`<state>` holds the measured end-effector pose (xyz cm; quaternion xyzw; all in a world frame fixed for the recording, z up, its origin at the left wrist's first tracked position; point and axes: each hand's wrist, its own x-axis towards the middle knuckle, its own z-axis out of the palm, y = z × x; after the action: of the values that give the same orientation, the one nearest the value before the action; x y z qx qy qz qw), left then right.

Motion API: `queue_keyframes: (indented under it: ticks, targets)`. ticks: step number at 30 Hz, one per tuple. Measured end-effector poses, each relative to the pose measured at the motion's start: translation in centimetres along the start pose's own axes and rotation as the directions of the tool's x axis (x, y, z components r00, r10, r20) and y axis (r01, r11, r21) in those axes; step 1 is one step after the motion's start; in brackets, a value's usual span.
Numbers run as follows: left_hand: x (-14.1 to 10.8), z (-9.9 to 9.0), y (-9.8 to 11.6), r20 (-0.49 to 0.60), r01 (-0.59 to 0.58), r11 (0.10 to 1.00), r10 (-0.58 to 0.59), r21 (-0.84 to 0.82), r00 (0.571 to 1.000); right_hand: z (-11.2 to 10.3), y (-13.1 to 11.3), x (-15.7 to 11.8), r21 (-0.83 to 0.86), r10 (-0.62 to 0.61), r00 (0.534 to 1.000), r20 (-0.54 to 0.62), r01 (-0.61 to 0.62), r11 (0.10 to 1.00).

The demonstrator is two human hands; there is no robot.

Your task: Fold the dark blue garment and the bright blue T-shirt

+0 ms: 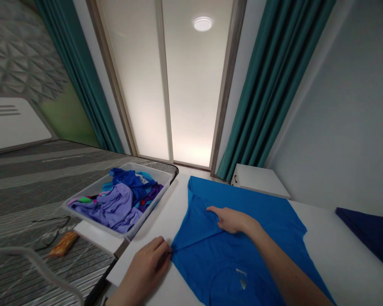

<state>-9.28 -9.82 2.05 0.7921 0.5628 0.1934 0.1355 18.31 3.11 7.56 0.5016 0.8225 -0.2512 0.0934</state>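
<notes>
A blue T-shirt (242,246) lies spread on the white table (159,221), its neckline and a small pale print towards the near edge. At the shirt's left edge, my left hand (148,265) pinches the fabric between thumb and fingers. My right hand (228,219) rests on the upper left part of the shirt, index finger stretched out and the other fingers curled under. A fold line runs across the fabric between the two hands.
Left of the shirt, a clear plastic bin (164,187) holds crumpled purple and blue clothes. Dark blue folded fabric (367,233) lies at the right. Beyond stands a white cabinet (261,180). An orange packet (63,244) lies on the striped bed (28,187).
</notes>
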Motion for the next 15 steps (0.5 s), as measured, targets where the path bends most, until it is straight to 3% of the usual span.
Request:
queue_keyframes:
  ticks: [3, 10, 15]
  targets:
    - [0.0, -0.2, 0.1, -0.002, 0.025, 0.999, -0.025, -0.046, 1.000, -0.2, -0.2, -0.1, 0.022, 0.020, 1.000, -0.023, -0.020, 1.000]
    - [0.5, -0.8, 0.3, 0.020, -0.003, 1.000, 0.002, 0.027, 1.000, -0.1, 0.1, 0.2, -0.022, 0.038, 0.999, -0.015, -0.038, 0.999]
    - [3.4, -2.3, 0.7, 0.000, -0.049, 0.996, 0.049, -0.079, 0.999, -0.1, 0.6, 0.7, 0.034, 0.022, 0.994, -0.107, -0.018, 0.999]
